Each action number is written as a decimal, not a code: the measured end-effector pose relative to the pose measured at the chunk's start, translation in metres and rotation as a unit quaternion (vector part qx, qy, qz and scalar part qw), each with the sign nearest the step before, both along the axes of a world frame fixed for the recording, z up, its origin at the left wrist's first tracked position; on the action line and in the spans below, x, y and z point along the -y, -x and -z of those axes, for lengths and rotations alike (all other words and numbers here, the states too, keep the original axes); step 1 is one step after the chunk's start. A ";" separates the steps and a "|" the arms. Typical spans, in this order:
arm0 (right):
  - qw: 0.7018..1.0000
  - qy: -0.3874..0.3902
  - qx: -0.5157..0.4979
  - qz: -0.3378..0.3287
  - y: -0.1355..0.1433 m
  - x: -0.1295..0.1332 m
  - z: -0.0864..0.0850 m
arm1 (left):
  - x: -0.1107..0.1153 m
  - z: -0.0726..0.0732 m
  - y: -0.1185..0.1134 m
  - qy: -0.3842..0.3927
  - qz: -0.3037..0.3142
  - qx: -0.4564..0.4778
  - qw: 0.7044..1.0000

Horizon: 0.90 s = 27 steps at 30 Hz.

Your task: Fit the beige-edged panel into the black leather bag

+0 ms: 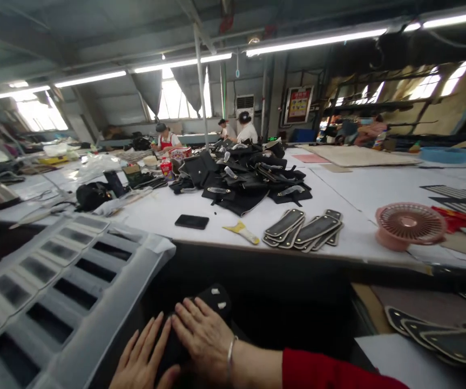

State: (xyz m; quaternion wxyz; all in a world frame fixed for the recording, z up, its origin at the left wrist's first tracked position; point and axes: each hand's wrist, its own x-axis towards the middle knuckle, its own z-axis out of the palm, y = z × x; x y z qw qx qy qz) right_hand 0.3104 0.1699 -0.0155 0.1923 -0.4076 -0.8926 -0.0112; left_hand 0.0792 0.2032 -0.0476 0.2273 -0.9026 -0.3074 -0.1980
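My right hand (206, 332), with a bangle at the wrist and a red sleeve, lies palm down on a black piece (221, 296) that has two small white patches near its far end. Next to it my left hand (146, 354) has its fingers stretched out along the near part of the same dark piece. The hands almost touch, and neither is wrapped around anything. What supports the piece is lost in shadow. Beyond it, on the white table (152, 208), are a black phone (192, 221), a yellow-handled tool (241, 232) and stacked black pads (284, 226) with pale edges.
A slotted grey plastic crate (135, 275) stands at the left. Black fabric pieces (236, 186) are heaped mid-table. A pink fan (410, 224) sits at the right, with more edged pads (455, 340) lower down. Several people, including a person in a red apron (168, 141), are farther back.
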 end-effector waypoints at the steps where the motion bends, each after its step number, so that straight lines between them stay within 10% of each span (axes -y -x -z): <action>1: 0.999 0.034 -0.008 0.002 0.001 0.003 -0.007 | 0.004 -0.005 0.000 0.026 -0.018 0.007 0.999; 18: 0.990 0.121 -0.002 0.069 -0.053 0.007 -0.019 | 0.040 -0.047 0.004 0.275 -0.126 0.068 0.951; 27: 0.975 0.178 -0.090 0.099 -0.084 -0.008 0.005 | 0.038 -0.039 0.015 0.426 -0.185 0.342 0.817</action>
